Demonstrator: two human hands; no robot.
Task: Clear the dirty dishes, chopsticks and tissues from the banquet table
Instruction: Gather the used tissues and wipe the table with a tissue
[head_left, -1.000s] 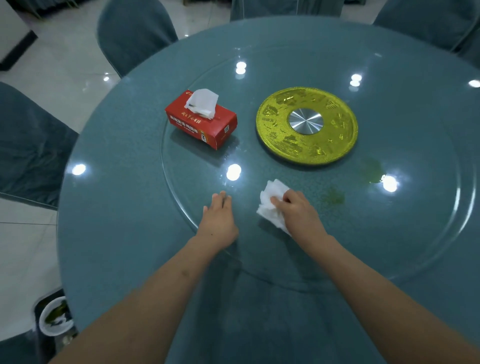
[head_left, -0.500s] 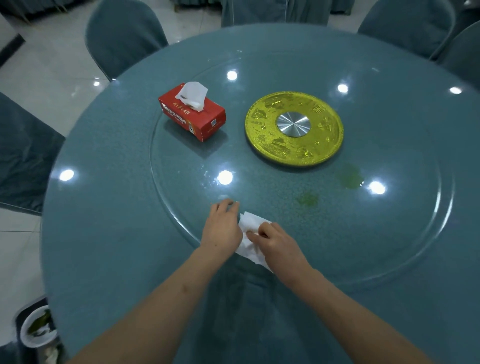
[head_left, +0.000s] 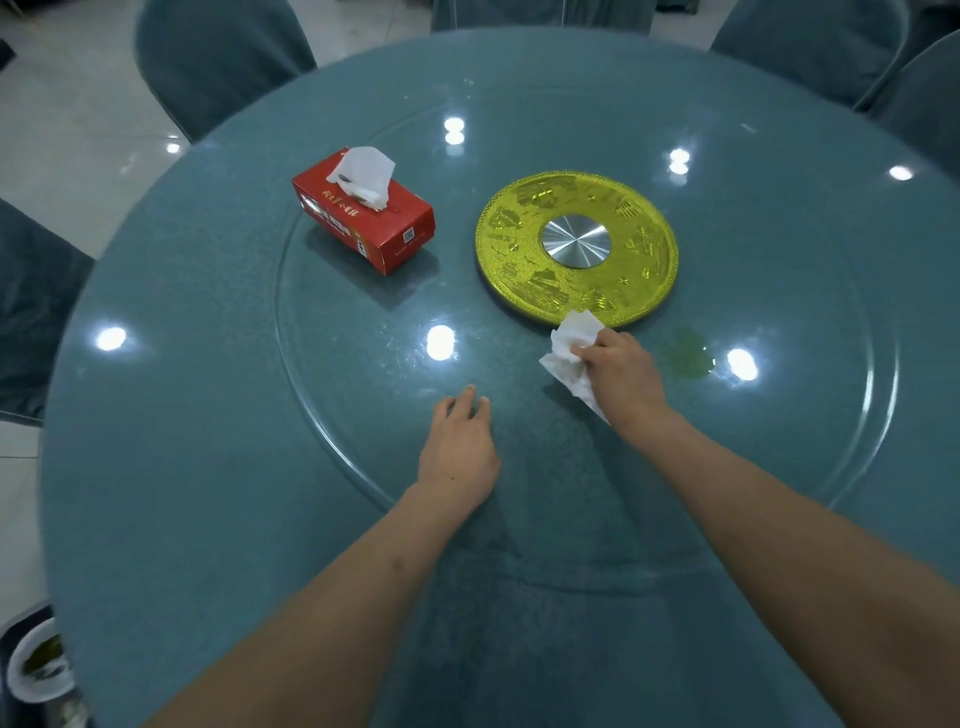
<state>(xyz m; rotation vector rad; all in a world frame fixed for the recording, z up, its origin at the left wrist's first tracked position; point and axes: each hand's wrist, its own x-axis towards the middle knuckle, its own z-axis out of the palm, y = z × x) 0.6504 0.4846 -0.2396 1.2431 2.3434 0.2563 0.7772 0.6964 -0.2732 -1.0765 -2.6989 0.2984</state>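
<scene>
a crumpled tissue (head_left: 571, 353) is gripped in the right hand (head_left: 623, 379) and pressed to the counter (head_left: 182, 415) near its middle, apparently for wiping toward the green smear (head_left: 688, 356), while the left hand (head_left: 460, 447) is rested flat, fingers relaxed, probably as a brace.

round teal counter (head_left: 171, 415): cloth look under shiny smooth glass | clear glass turning ring (head_left: 332, 415): glossy | gold round plate (head_left: 519, 228): shiny bumpy metal, smooth silver middle | red tissue box (head_left: 363, 218): smooth cardboard | white crumpled tissue (head_left: 569, 338): soft matt paper
</scene>
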